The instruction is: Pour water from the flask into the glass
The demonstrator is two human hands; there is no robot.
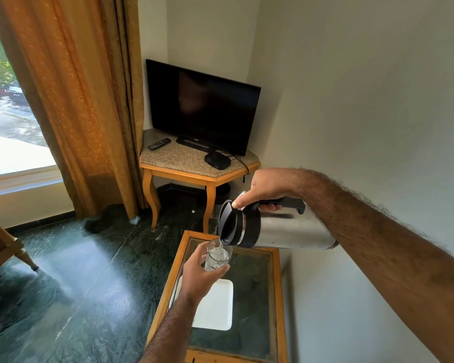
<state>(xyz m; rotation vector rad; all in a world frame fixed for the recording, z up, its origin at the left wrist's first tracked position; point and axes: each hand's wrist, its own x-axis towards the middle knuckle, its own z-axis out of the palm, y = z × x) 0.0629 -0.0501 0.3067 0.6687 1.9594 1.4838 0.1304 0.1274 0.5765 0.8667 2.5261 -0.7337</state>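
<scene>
A steel flask [286, 231] with a black lid and black handle is tipped on its side, spout down to the left. My right hand [268, 188] grips its handle, thumb pressing on the lid's lever. A thin stream of water falls from the spout into a clear glass [218, 255], which is partly filled. My left hand [199, 273] holds the glass from the left, lifted above the small table, directly under the spout.
Below the hands stands a wood-framed table with a dark glass top [252, 297] bearing a white tray [215, 307]. A corner stand [194, 163] holds a TV [202, 106], a remote and a black box. A wall runs along the right, curtains hang at the left.
</scene>
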